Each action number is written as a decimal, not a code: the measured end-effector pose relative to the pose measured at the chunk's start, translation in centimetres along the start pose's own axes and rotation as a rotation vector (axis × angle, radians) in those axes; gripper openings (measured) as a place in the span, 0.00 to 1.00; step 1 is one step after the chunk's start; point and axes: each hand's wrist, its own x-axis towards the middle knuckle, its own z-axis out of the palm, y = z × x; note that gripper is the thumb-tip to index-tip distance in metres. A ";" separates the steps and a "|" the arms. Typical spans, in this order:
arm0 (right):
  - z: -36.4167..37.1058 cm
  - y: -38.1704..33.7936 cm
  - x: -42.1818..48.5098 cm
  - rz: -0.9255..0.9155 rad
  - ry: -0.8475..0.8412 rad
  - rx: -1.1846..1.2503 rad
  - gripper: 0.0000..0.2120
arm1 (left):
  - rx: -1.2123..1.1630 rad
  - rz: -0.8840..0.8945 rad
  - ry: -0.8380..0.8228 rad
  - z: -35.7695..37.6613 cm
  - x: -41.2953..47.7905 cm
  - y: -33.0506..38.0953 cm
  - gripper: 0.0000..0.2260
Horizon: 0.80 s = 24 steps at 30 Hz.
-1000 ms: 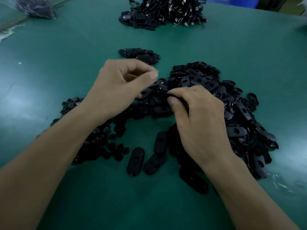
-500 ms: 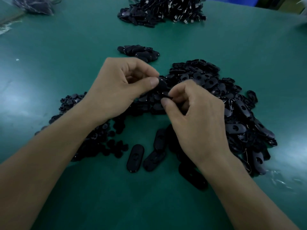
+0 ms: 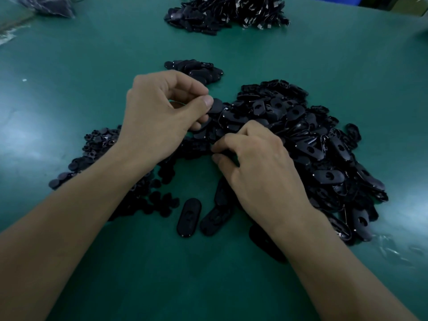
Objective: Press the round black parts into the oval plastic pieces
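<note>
My left hand (image 3: 159, 117) pinches a black oval plastic piece (image 3: 216, 106) between thumb and fingers, held above the green table. My right hand (image 3: 257, 167) is lower, with its fingers curled at the near edge of the big pile of oval pieces (image 3: 324, 144); whether it holds a part is hidden by the fingers. A heap of small round black parts (image 3: 99, 147) lies under and left of my left forearm. Loose oval pieces (image 3: 188, 216) lie in front of the hands.
A small stack of oval pieces (image 3: 199, 70) sits just beyond my left hand. A larger heap of black parts with metal clips (image 3: 227, 12) lies at the far edge. A plastic bag (image 3: 48, 5) is at the far left. The green table (image 3: 69, 66) carries it all.
My hands have come apart. The right hand dropped down toward the pile's near edge, while the left hand stays raised with the oval piece in its pinch.
</note>
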 end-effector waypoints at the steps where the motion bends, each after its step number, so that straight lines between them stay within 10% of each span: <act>1: 0.1 0.0 0.1 -0.007 -0.003 -0.005 0.08 | -0.015 0.002 -0.014 0.1 -0.1 0.1 0.03; 12: -0.6 1.0 0.2 0.061 0.292 0.413 0.05 | -0.100 -0.069 -0.063 0.4 -0.5 0.7 0.07; 24: -1.8 2.1 0.5 0.260 0.224 1.043 0.07 | -0.206 -0.040 -0.217 0.9 -1.2 1.6 0.10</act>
